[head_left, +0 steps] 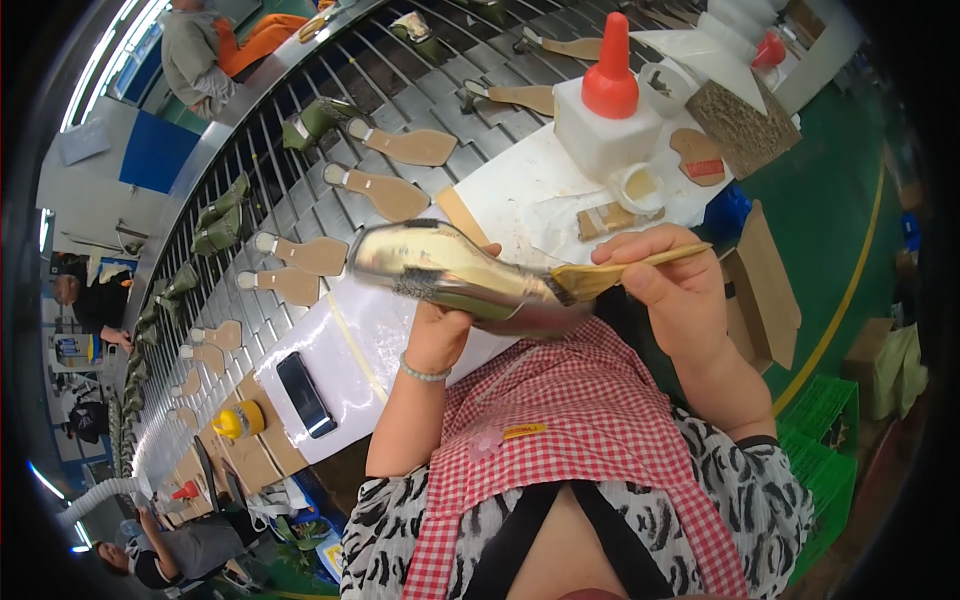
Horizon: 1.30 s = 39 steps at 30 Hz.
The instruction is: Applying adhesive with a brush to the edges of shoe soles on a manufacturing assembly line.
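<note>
My left hand (440,335) holds a shiny gold shoe upper on a last (450,270), gripped from below and lifted above the white work board (370,350). My right hand (670,285) grips a wooden-handled brush (610,272), with its bristles touching the right end of the shoe. A bead bracelet sits on my left wrist.
A white glue bottle with a red nozzle (605,105), a small cup of glue (640,187) and a dark phone (305,395) lie on the board. Tan insoles (385,192) and green shoe uppers (320,118) ride the grey conveyor. Other people work along the line at left.
</note>
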Each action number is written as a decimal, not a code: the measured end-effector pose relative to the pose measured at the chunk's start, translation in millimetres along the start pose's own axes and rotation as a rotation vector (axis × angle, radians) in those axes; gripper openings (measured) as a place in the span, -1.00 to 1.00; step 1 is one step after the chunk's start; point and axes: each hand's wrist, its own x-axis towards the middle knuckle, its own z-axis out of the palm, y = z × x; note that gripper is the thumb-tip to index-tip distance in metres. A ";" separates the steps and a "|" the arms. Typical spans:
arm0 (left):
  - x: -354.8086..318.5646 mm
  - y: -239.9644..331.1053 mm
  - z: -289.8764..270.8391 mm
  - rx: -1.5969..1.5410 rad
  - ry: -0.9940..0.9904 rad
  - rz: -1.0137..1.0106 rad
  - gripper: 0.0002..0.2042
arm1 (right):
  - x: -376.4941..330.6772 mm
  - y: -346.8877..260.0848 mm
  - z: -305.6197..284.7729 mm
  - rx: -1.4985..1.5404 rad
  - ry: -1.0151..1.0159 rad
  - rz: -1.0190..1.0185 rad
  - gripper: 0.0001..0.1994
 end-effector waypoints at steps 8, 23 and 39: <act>-3.8 2.8 -10.2 0.209 -0.288 -0.259 -0.03 | 4.2 15.0 15.5 0.078 0.103 0.077 -0.89; -11.4 6.9 9.2 0.247 -0.400 -0.312 -0.12 | -6.7 19.7 15.2 -0.620 -0.259 -0.313 -0.85; -24.4 5.6 8.5 0.267 -0.390 -0.269 -0.12 | -1.9 11.4 17.0 -0.731 -0.252 -0.363 -0.89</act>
